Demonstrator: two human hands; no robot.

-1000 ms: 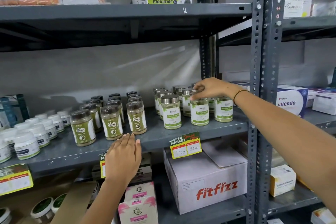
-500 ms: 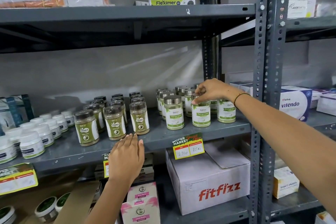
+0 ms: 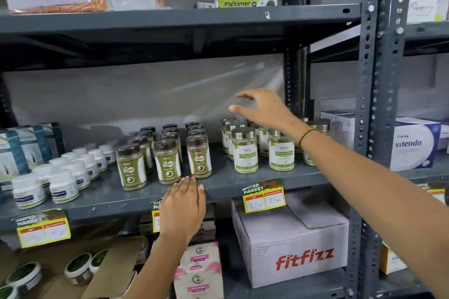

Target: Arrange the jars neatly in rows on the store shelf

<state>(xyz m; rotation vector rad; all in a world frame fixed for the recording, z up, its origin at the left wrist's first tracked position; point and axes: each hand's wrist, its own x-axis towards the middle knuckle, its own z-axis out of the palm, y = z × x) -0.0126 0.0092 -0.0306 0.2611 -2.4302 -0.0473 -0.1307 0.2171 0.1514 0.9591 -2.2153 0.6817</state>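
Mid-tidy on the jar shelf point(image 3: 243, 183), both hands empty

Left to right: your left hand point(image 3: 183, 206) rests flat on the shelf edge below the brown-lid jars point(image 3: 167, 161) of tan-green powder, gripping nothing. Your right hand point(image 3: 263, 110) hovers spread, holding nothing, above the silver-lid jars point(image 3: 245, 150). I'd guess next you reach for a back jar that's out of line.

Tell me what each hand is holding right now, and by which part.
Nothing is held. The right hand hovers open above the silver-lidded jars, touching none. The left hand lies flat on the shelf edge before the dark-lidded jars.
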